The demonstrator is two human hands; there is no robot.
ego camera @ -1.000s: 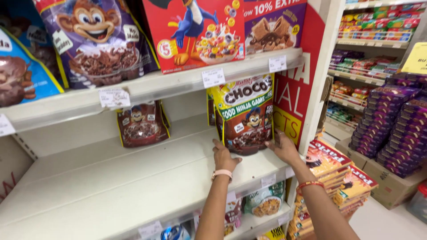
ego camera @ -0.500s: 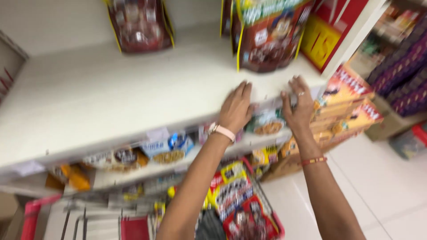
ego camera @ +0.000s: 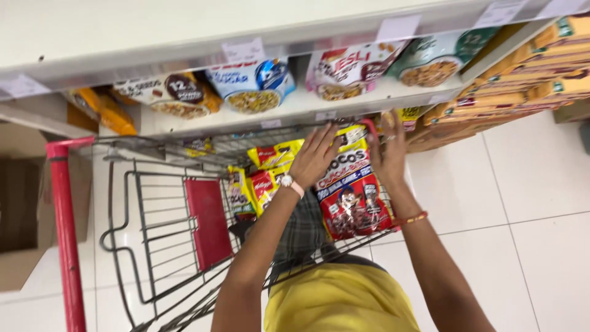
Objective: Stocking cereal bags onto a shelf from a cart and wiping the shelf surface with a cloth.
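Observation:
Both my hands reach down into a wire shopping cart (ego camera: 132, 246). My left hand (ego camera: 314, 155), a watch on its wrist, lies with spread fingers on the top edge of a red chocolate cereal bag (ego camera: 355, 203) standing in the cart. My right hand (ego camera: 391, 150), a red bangle on its wrist, touches the same bag's upper right corner with its fingers apart. Neither hand visibly grips the bag. Yellow and red cereal bags (ego camera: 268, 169) lie in the cart just left of it.
The cart has a red handle bar (ego camera: 62, 209) at the left and a red seat flap (ego camera: 209, 222). White shelves (ego camera: 289, 110) above hold several cereal bags. Stacked orange boxes (ego camera: 541, 80) stand at the right, a cardboard box (ego camera: 24, 203) at the left. The floor is white tile.
My view has dropped from the shelf to the cart below. Both hands have left the shelf edge and come down onto the red cereal bag in the cart.

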